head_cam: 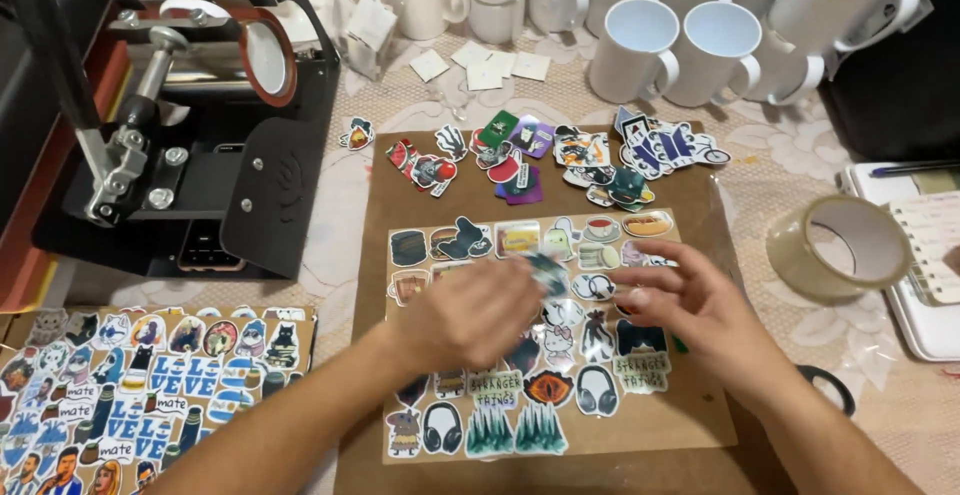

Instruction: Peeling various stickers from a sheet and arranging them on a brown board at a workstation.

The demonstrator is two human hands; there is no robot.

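My left hand point(470, 315) hovers over a brown board point(690, 425) covered with rows of colourful stickers, its fingers pinched on one small sticker point(545, 267) that is blurred by motion. Just to the right, my right hand point(690, 310) has its fingers spread and touches the sticker rows near the board's right side. A loose pile of stickers point(520, 160) lies at the board's far edge.
A black mug heat press point(200, 105) stands at the far left. Several white mugs point(640, 50) crowd the back. A roll of clear tape point(838, 247) and a notebook point(930, 255) lie at right. Another sticker-covered board point(130, 395) sits at the near left.
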